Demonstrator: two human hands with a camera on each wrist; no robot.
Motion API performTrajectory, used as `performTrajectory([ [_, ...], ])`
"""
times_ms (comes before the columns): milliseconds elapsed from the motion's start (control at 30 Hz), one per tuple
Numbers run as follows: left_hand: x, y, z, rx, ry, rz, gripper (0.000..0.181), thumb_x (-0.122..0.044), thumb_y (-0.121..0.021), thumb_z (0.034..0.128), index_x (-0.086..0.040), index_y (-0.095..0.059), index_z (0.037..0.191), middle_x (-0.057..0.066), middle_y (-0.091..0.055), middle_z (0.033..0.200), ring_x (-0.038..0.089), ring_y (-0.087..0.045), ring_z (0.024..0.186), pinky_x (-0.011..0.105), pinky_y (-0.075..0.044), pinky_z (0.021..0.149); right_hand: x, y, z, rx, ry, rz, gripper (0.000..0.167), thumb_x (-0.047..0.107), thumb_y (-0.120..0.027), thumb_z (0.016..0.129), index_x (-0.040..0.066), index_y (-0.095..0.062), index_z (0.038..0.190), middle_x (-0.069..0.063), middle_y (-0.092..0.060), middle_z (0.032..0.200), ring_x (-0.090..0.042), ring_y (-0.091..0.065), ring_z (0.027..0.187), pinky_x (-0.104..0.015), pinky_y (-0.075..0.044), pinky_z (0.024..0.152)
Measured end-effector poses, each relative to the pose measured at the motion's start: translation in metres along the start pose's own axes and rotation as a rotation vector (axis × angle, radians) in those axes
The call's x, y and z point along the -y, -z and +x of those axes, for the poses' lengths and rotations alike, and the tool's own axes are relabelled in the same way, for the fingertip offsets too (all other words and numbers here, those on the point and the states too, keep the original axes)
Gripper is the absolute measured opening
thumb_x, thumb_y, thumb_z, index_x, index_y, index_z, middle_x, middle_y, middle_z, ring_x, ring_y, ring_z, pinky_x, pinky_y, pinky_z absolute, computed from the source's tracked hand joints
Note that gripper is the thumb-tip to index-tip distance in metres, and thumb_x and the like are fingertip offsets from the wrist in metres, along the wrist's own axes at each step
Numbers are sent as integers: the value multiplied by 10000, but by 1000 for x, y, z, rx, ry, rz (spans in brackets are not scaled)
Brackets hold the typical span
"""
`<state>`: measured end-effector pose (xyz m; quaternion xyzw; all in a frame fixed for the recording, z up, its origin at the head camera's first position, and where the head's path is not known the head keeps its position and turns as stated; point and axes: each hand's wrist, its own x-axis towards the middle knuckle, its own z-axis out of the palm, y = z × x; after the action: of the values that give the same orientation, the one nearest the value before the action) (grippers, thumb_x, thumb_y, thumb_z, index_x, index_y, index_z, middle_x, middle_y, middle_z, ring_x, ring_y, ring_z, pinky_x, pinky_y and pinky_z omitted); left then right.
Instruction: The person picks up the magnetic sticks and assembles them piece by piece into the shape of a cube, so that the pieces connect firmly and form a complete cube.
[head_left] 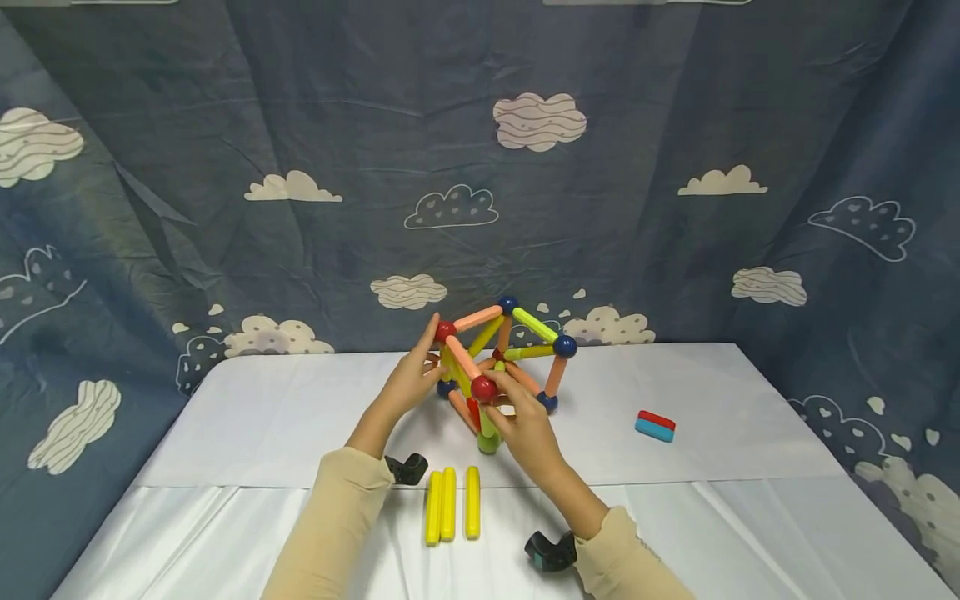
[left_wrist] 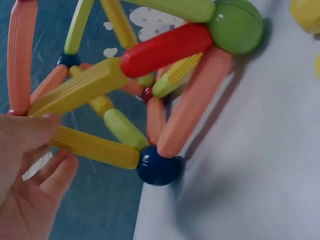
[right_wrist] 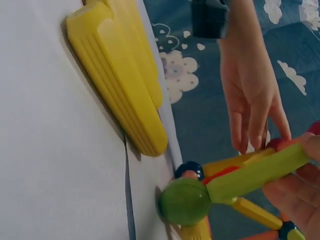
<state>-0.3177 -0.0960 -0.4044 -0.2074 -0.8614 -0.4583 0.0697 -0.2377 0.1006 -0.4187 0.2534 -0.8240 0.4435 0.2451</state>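
A building-toy frame of coloured rods and balls stands on the white table. Its front foot is a green ball. My left hand holds the left side, with the index finger up by a red ball. In the left wrist view, its thumb and fingers are around the yellow rods by that corner. My right hand pinches the front corner, at the top of a lime rod just below another red ball. Its palm is out of view.
Several yellow rods lie near the table's front. A red rod and a blue rod lie side by side to the right. A dark cloth with cloud prints hangs behind the table.
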Motion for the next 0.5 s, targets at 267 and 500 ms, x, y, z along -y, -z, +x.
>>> performTrajectory([
  [267, -16, -6, -16, -222, -84, 14, 533, -39, -550, 879, -90, -335, 1363, 139, -393, 1279, 225, -524, 950, 333, -477, 770, -13, 24, 7, -93, 53, -7, 495, 82, -731, 748, 80, -522, 1196, -87, -536, 1081, -190, -519, 948, -287, -473, 776],
  [500, -44, -28, -45, -223, -238, -37, 465, -257, -636, 847, -103, -461, 1249, 73, -410, 1233, 227, -513, 928, 348, -493, 727, -43, 55, 23, -248, -41, -181, 537, 59, -730, 745, 45, -481, 1220, -161, -367, 1240, -312, -357, 1147, -450, -330, 939],
])
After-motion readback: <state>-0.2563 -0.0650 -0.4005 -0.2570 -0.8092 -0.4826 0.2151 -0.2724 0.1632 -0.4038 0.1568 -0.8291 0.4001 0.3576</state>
